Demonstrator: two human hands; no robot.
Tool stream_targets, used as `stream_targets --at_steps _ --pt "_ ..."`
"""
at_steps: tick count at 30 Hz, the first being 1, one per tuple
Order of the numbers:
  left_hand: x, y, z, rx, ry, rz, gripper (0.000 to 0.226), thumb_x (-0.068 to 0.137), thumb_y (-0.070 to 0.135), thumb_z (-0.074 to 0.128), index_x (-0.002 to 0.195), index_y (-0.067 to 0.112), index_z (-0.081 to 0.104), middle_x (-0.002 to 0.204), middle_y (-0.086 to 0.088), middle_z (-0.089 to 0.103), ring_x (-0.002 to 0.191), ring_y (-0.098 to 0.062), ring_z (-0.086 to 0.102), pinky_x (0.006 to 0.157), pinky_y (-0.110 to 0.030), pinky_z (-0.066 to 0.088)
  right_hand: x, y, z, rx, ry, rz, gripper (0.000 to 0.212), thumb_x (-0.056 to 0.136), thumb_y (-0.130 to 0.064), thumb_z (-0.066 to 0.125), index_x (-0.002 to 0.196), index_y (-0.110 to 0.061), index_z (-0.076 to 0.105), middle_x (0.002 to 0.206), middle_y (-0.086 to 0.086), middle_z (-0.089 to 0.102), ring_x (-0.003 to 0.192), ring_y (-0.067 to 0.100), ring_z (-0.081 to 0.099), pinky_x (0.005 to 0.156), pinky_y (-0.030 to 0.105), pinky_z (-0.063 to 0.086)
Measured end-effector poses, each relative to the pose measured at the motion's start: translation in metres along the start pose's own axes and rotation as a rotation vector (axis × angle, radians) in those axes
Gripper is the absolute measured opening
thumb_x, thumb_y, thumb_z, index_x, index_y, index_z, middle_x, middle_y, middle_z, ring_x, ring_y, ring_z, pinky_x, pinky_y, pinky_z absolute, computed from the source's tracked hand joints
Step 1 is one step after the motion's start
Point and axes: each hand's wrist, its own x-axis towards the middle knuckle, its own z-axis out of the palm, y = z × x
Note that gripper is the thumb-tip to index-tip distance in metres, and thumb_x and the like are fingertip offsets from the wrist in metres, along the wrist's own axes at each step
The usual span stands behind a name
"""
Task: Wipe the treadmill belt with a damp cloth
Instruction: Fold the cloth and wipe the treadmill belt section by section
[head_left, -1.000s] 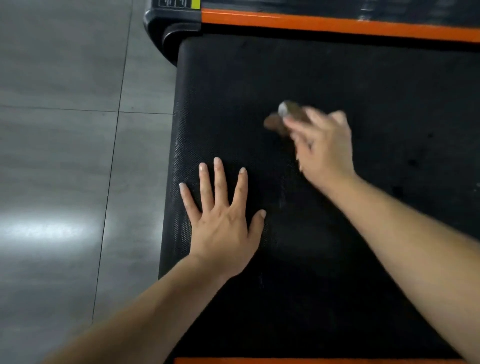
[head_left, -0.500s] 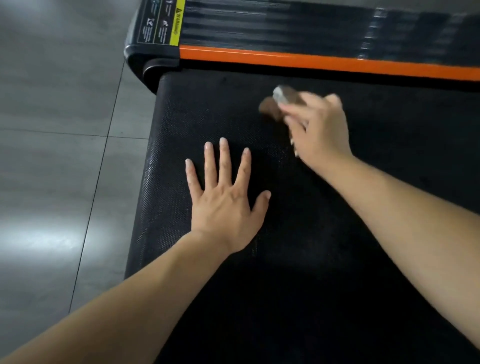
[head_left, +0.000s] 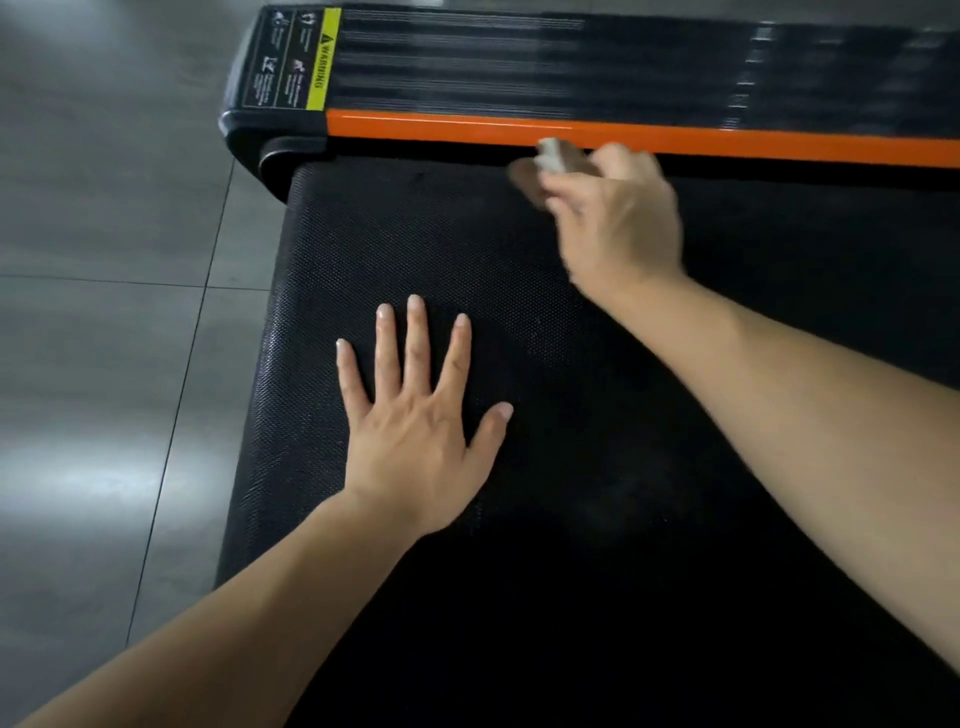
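Motion-blurred cloth (head_left: 549, 155) mostly behind the right hand (head_left: 618, 223); warning label (head_left: 296, 62) print too small; belt (head_left: 571, 597) cropped right and below.

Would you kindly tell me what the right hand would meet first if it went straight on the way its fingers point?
Probably the orange strip at the far end of the belt: the right hand and its cloth look almost against it, though blur hides the exact gap.

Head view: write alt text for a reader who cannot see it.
A person's right hand, motion-blurred, grips a small pale cloth at the far edge of a black treadmill belt, beside an orange strip. The left hand rests flat on the belt, fingers spread. Grey floor tiles lie to the left.
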Motion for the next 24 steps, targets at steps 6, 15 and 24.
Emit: stream_targets --at_steps 6,15,24 --pt "0.0 0.0 0.004 -0.019 0.031 0.014 0.081 0.098 0.069 0.022 0.164 0.026 0.005 0.172 -0.013 -0.008 0.157 -0.033 -0.019 0.122 -0.063 -0.012 -0.009 0.01 -0.007 -0.022 0.092 0.287 0.027 0.094 -0.02 0.055 0.114 -0.018 0.073 0.102 0.015 0.064 0.097 0.038 0.056 0.078 0.041 0.047" --pt "0.0 -0.002 0.002 -0.016 0.026 0.021 0.081 0.097 0.069 0.02 0.164 0.025 0.007 0.172 -0.014 -0.006 0.157 -0.035 -0.018 0.122 -0.063 -0.012 0.009 -0.023 0.008 -0.044 0.033 -0.029 0.023 0.09 -0.025 0.064 0.11 -0.023 0.076 0.098 0.01 0.066 0.091 0.036 0.057 0.071 0.041 0.048" --pt "0.0 0.001 0.002 0.026 0.014 0.013 0.081 0.097 0.07 0.021 0.164 0.025 0.009 0.172 -0.015 -0.002 0.158 -0.036 -0.013 0.122 -0.065 -0.008 0.004 -0.022 0.005 0.069 -0.055 -0.11 0.022 0.089 -0.022 0.066 0.109 -0.021 0.076 0.097 0.009 0.068 0.088 0.034 0.057 0.073 0.04 0.047"
